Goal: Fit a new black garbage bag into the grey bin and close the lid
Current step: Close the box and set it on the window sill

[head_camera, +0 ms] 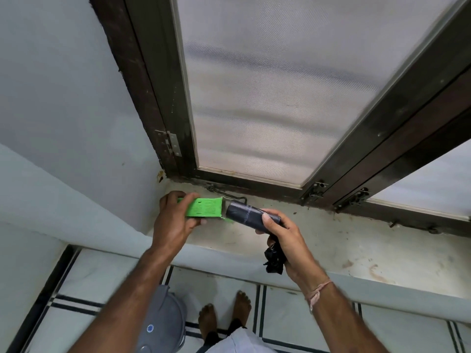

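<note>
My left hand [173, 220] grips a bright green carton [205, 207] over the window sill, its open end facing right. My right hand [285, 238] holds a black roll of garbage bags [246, 215] just outside that open end. A loose black garbage bag [274, 259] hangs crumpled from the same hand, below the palm. The grey bin [163, 324] stands on the floor beneath my left forearm, its lid down and partly hidden by the arm.
A stained white sill [356, 245] runs below a dark-framed window with mesh screens [280, 85]. A metal latch [224, 193] lies on the sill behind the carton. A wall [51, 110] closes the left side. My bare feet [224, 319] stand on the tiled floor.
</note>
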`<state>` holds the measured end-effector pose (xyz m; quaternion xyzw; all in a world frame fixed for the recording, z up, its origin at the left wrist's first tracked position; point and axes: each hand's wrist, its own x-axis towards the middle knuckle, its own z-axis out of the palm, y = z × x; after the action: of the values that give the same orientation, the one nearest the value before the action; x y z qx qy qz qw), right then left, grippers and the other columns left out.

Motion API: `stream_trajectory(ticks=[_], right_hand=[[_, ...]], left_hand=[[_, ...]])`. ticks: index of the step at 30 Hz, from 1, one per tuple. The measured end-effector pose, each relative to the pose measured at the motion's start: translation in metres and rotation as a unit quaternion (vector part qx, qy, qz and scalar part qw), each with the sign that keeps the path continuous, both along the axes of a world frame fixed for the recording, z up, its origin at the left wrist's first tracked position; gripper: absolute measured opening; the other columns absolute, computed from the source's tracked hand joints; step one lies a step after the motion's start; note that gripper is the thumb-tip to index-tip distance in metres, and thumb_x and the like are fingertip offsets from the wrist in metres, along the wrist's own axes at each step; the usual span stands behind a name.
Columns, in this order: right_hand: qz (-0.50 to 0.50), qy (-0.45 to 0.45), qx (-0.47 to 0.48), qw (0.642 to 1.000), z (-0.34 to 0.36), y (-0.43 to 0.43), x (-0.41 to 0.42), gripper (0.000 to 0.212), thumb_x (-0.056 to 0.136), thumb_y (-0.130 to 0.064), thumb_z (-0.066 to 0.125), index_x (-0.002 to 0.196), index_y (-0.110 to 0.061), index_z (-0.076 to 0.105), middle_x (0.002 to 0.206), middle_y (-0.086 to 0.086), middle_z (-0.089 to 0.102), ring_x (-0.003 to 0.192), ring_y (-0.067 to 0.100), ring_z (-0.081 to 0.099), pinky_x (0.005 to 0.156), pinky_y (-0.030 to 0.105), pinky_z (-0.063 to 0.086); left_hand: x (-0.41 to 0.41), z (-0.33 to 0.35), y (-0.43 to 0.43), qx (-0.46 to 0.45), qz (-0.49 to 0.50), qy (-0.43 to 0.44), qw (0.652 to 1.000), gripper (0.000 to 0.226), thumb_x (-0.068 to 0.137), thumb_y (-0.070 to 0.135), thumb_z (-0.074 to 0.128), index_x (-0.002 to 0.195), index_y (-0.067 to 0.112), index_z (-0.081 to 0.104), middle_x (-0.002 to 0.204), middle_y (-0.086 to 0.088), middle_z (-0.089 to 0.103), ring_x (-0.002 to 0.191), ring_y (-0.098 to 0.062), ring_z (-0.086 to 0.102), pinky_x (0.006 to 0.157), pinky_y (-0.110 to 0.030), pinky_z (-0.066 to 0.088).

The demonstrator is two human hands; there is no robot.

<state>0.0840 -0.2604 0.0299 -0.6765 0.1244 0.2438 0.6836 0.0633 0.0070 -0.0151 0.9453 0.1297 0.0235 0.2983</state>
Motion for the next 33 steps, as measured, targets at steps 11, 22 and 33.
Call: stream_trajectory(ticks=[11, 22, 33], right_hand=[[0.112, -0.105, -0.056, 0.987, 0.019, -0.008, 0.007, 0.031, 0.1, -0.017, 0.069, 0.125, -0.035, 0.07, 0.12, 0.002, 0.069, 0.071, 0.011, 0.058, 0.06, 0.026, 0.053], [0.113, -0.129, -0.028, 0.985, 0.019, 0.008, 0.002, 0.037, 0.096, -0.006, 0.071, 0.123, -0.033, 0.074, 0.098, -0.008, 0.071, 0.054, 0.001, 0.051, 0.05, 0.024, 0.047], [0.114, -0.083, -0.028, 0.99, 0.009, 0.015, -0.003, 0.029, 0.1, -0.031, 0.069, 0.126, -0.033, 0.057, 0.089, -0.004, 0.059, 0.068, 0.01, 0.051, 0.061, 0.029, 0.051]], left_hand=[[-0.008, 0.021, 0.008, -0.028, -0.038, -0.012, 0.999, 0.064, 0.074, 0.03, 0.09, 0.132, 0.03, 0.064, 0.13, -0.004, 0.047, 0.129, -0.023, 0.035, 0.088, -0.03, 0.039], [-0.019, 0.02, -0.008, -0.131, -0.028, -0.025, 0.991, 0.061, 0.07, 0.026, 0.093, 0.124, 0.038, 0.066, 0.121, 0.003, 0.046, 0.123, -0.021, 0.04, 0.094, -0.027, 0.036], [-0.03, 0.021, -0.013, -0.155, -0.03, -0.035, 0.987, 0.065, 0.068, 0.031, 0.094, 0.116, 0.055, 0.057, 0.113, 0.017, 0.05, 0.117, -0.019, 0.05, 0.087, -0.022, 0.041]])
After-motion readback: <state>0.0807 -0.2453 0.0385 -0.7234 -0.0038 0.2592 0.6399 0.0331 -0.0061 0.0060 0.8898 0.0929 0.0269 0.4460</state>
